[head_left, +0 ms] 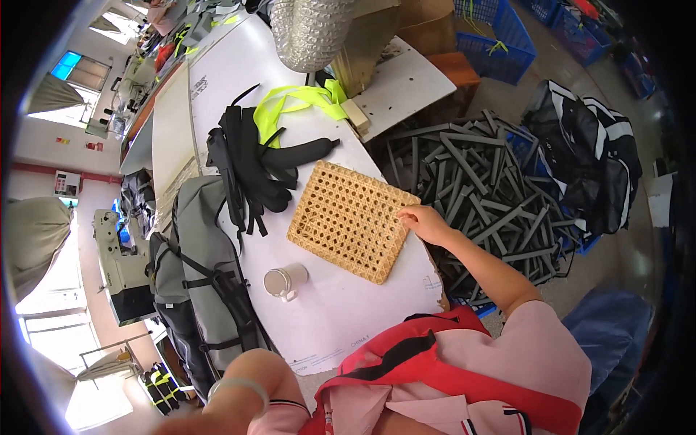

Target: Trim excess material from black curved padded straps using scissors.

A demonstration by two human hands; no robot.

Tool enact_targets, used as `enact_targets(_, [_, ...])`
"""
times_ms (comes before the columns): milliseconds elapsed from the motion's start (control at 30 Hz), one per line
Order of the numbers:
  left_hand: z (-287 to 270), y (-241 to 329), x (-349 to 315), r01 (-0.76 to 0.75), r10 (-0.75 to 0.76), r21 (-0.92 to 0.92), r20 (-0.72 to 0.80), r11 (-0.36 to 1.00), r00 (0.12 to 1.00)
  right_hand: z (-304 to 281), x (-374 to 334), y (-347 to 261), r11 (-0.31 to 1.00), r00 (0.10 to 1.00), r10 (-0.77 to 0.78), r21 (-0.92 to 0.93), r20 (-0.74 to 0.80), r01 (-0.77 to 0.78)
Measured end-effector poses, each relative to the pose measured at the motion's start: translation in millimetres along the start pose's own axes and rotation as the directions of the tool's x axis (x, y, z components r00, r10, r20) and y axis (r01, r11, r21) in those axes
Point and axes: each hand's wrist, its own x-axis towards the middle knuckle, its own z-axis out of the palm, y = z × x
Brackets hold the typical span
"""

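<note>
My right hand point(426, 224) is closed on the right edge of a tan woven rattan mat point(353, 220), thumb and fingers pinching its border. The mat is roughly square, patterned with rows of holes, and lies tilted on the white table point(319, 319). My left forearm point(255, 373), with a pale band at the wrist, bends toward the bottom edge. Of my left hand point(181, 423) only a blurred part shows, and its fingers cannot be made out. A pale lidded mug point(286, 280) stands to the left of the mat's near corner.
Black padded straps point(250, 163) and neon yellow strips point(297, 105) lie beyond the mat. A grey and black bag point(210, 268) lines the table's left side. Many dark grey strips point(486, 196) are heaped at the right. A silver duct point(308, 32) hangs at the far end.
</note>
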Motion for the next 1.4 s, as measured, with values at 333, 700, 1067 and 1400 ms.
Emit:
enact_targets(333, [16.0,-201.6,-409.3,0.68,-0.951,0.733,0.19,-0.028,-0.245,-92.3,145.5,76.0,0.97,0.902,-0.133,-0.239,-0.411,0.034])
enact_targets(700, [-26.2,-307.8,-566.4,0.137,-0.994,0.989,-0.036,-0.051,-0.106,-152.2,337.3,149.6,0.878,0.881,-0.254,-0.476,-0.399,0.038])
enact_targets(1067, [-13.2,-294.8,-577.9,-0.135,-1.0,0.991,-0.009,-0.005,-0.027,-175.0,506.5,155.7,0.81,0.764,-0.419,-0.582,-0.49,0.072])
enact_targets(1400, [-5.3,-296.4,-577.7,-0.094,-0.997,0.995,-0.03,-0.024,-0.065,-188.2,584.1,157.4,0.706,0.838,-0.398,-0.708,-0.374,0.019])
